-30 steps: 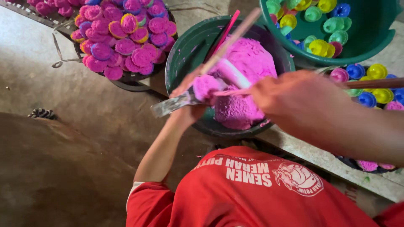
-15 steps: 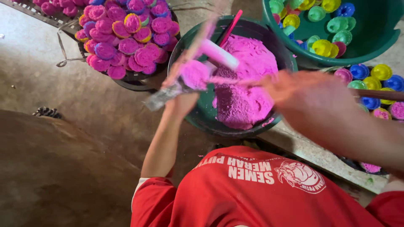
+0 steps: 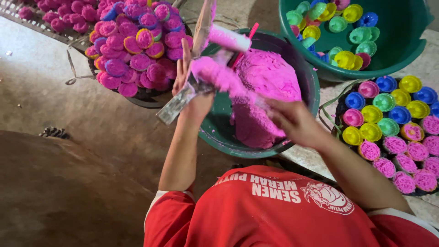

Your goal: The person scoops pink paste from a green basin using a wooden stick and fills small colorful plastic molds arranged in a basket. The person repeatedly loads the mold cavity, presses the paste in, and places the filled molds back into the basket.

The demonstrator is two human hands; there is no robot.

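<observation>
My left hand (image 3: 191,89) grips a flat metal tool (image 3: 176,103) that is caked with pink powder, and holds it over the near-left rim of a dark green basin (image 3: 219,132). A white and pink cylinder (image 3: 228,39) sits at the tool's upper end. The basin holds a heap of pink powder (image 3: 267,75). My right hand (image 3: 297,121) is over the heap with its fingers bent into the powder. A blurred pink streak runs from it to the tool. Motion blur hides whether the fingers hold anything.
A round tray of pink moulded pieces (image 3: 137,50) in coloured cups stands at the far left. A green tub of empty coloured cups (image 3: 347,32) is at the far right. Another tray of cups (image 3: 393,123), some of them filled, lies at the right. The ground is bare concrete.
My left hand has raised the tool and tilted it more upright. My right hand has moved left and down onto the powder heap.
</observation>
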